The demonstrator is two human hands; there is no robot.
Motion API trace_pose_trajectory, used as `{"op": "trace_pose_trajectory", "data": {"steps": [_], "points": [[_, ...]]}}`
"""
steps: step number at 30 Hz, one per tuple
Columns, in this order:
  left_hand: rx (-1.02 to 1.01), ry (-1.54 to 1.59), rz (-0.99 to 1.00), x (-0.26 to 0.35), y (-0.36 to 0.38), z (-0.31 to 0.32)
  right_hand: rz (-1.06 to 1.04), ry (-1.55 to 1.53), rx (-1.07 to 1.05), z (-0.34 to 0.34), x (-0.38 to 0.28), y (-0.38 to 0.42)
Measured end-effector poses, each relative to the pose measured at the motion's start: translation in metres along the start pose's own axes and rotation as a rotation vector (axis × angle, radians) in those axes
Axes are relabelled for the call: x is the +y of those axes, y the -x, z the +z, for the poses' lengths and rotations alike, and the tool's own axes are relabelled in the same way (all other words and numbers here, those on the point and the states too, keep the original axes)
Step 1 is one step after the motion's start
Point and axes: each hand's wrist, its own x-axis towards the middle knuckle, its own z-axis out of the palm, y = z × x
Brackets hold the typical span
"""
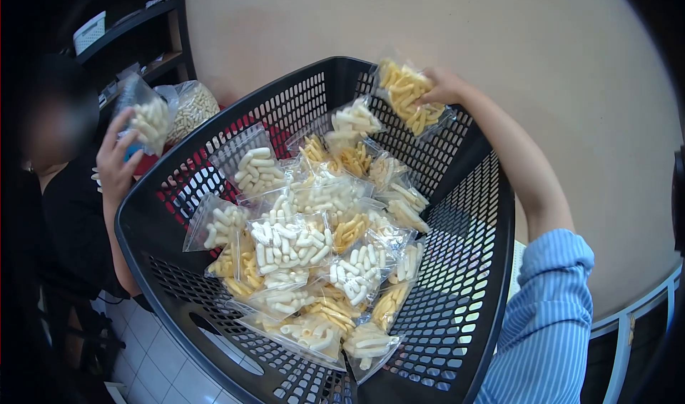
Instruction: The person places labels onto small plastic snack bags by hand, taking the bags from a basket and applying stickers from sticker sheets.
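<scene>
My right hand (444,88), at the end of a blue-striped sleeve (548,311), grips a clear plastic bag of yellow finger-shaped pieces (405,93). It holds this bag at the far right rim of a black mesh-sided plastic basket (479,222). Inside the basket lie several clear bags, some with white stubby pieces (291,243), others with yellow curved ones (332,308). The bags overlap in a heap. My left hand does not show.
At left, a person in dark clothes (82,225) holds up a clear bag of pale pieces (151,122) in one hand (118,154). Behind are a larger filled bag (193,108) and dark shelves (132,29) with a white basket (90,33). A beige wall (571,83) stands ahead.
</scene>
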Motion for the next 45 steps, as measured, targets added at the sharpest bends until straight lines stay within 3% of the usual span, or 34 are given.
{"op": "trace_pose_trajectory", "data": {"steps": [4,6,8,10,12,14,15,19,21,23,26,28,29,31,34,36,37,38,41,45], "points": [[0.402,0.487,0.036,0.009,-0.019,-0.001,-0.042,-0.423,0.109,-0.044,0.019,0.049],[0.42,0.461,0.064,0.008,-0.025,-0.001,-0.091,-0.586,0.221,-0.066,0.013,0.087],[0.209,0.655,0.151,0.009,-0.03,0.0,-0.066,-0.644,0.324,-0.087,0.006,0.132],[0.066,0.557,0.229,0.017,-0.038,-0.005,0.006,-0.665,0.415,-0.101,0.002,0.184],[-0.766,1.424,-0.431,0.019,-0.046,-0.011,0.136,-0.663,0.425,-0.104,0.008,0.24],[-1.01,1.515,-0.194,0.055,-0.067,-0.001,0.261,-0.735,0.393,-0.091,0.023,0.299],[-1.029,1.341,-0.389,0.057,-0.072,0.0,0.308,-0.813,0.389,-0.076,0.029,0.326],[-0.888,1.037,-0.283,0.074,-0.095,0.027,0.475,-0.984,0.13,0.016,0.012,0.396],[-0.789,0.883,-0.223,0.082,-0.103,0.048,0.568,-1.016,-0.135,0.055,-0.012,0.401],[-0.713,0.749,-0.194,0.096,-0.105,0.068,0.599,-1.062,-0.247,0.102,-0.035,0.404],[-0.61,0.588,-0.208,0.121,-0.093,0.083,0.571,-1.26,-0.25,0.191,-0.046,0.411],[-0.544,0.526,-0.247,0.144,-0.072,0.083,0.629,-1.204,-0.176,0.219,-0.061,0.41],[-0.518,0.505,-0.293,0.158,-0.056,0.078,0.626,-1.21,-0.182,0.22,-0.07,0.408],[-0.476,0.468,-0.452,0.21,0.01,0.051,0.43,-0.604,0.065,0.217,-0.085,0.404],[-0.465,0.423,-0.923,0.319,0.126,-0.034,0.491,-0.571,-0.052,0.201,-0.096,0.399],[-0.343,0.361,-1.196,0.36,0.17,-0.092,0.441,-0.563,-0.025,0.201,-0.092,0.398],[-0.203,0.358,-1.164,0.37,0.142,-0.11,0.426,-0.523,0.024,0.197,-0.088,0.396],[0.141,0.361,-1.095,0.37,0.129,-0.104,0.414,-0.483,0.075,0.192,-0.083,0.395],[0.215,0.5,-0.968,0.341,0.146,-0.117,0.437,-0.514,0.221,0.179,-0.066,0.399],[0.176,0.344,-0.544,0.306,0.083,-0.079,0.435,-0.485,0.533,0.142,-0.048,0.395]]}}
